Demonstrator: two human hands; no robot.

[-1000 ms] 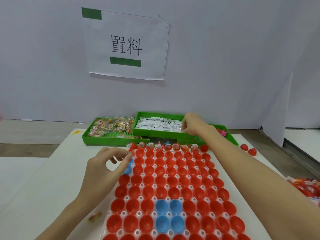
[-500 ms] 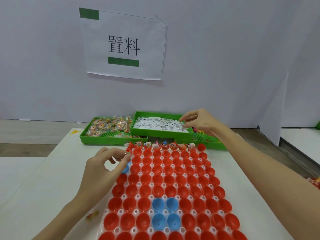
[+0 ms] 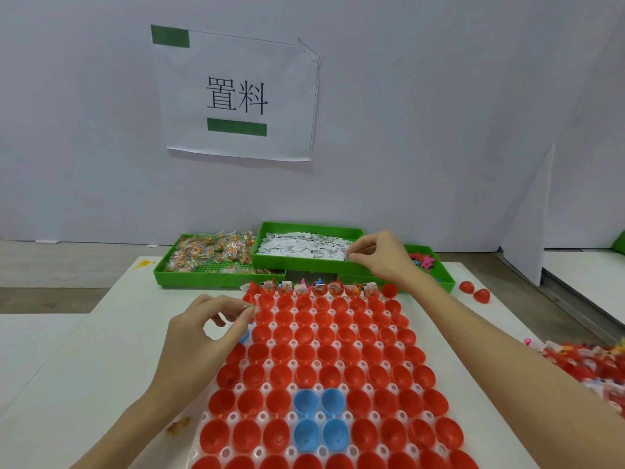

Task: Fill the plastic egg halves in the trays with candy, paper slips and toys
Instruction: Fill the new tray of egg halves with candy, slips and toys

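A clear plastic egg tray [image 3: 236,415] filled with red egg halves [image 3: 341,352] and a block of four blue egg halves [image 3: 319,418] is laid on the white bench [image 3: 84,384]. Only the far row of halves [image 3: 318,288] is seen to be filled, with candy and paper slips showing above the rims.

Behind the tray three green bins are lined up: wrapped candy [image 3: 211,249] is heaped in the left bin [image 3: 189,279], white paper slips [image 3: 301,247] are piled in the raised middle bin [image 3: 304,265], and small coloured toys [image 3: 422,260] lie in the right bin [image 3: 439,282].

The right hand [image 3: 378,255] is held over the near right corner of the middle bin, a paper slip pinched between thumb and fingertips. The left hand [image 3: 203,336] is poised at the tray's left edge with thumb and forefinger drawn together; something small and green appears to be pinched there, though it is too small to be made out.

Two loose red halves [image 3: 473,291] lie on the bench to the right of the bins. A printed sign [image 3: 236,96] is taped to the wall behind.
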